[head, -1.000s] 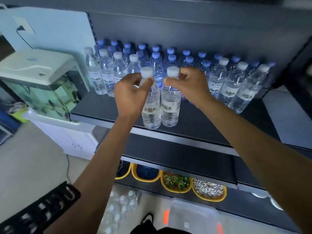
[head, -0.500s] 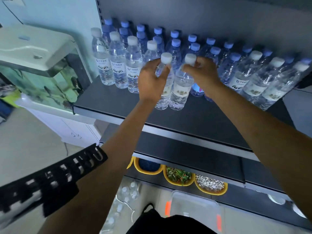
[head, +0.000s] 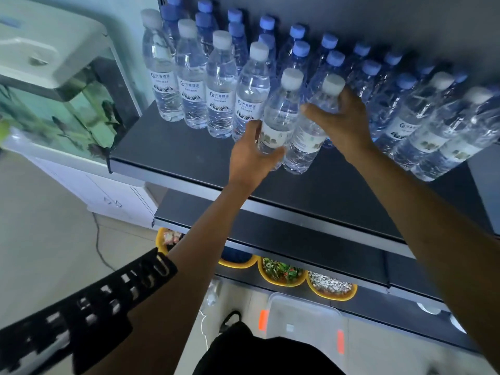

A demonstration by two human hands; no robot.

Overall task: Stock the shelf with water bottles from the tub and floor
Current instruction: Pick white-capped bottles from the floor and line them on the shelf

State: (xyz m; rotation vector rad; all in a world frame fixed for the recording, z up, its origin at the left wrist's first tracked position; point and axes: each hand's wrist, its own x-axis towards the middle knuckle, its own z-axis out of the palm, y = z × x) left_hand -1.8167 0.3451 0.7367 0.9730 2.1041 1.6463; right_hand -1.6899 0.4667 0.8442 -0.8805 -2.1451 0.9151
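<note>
Beyond the clear plastic tub (head: 303, 315) on the floor (head: 54, 239) and the yellow bowls (head: 281, 276), the left hand (head: 249, 158) closes its grip on a white-capped bottle (head: 281, 109) and the right hand (head: 343, 123) on a second bottle (head: 308, 139), the two touching on the smooth dark shelf (head: 189, 158), with ribbed blue-capped rows (head: 297, 50) crowding behind.

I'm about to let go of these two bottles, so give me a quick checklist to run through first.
1. Left hand grips left bottle low: ok.
2. Right hand grips right bottle near its shoulder: ok.
3. Right bottle's base on shelf: ok; left bottle's base, behind the hand: cannot tell.
4. Both pushed back level with the white-capped row: not ok, they stand forward.
5. Bottles left in tub: cannot tell.
</note>
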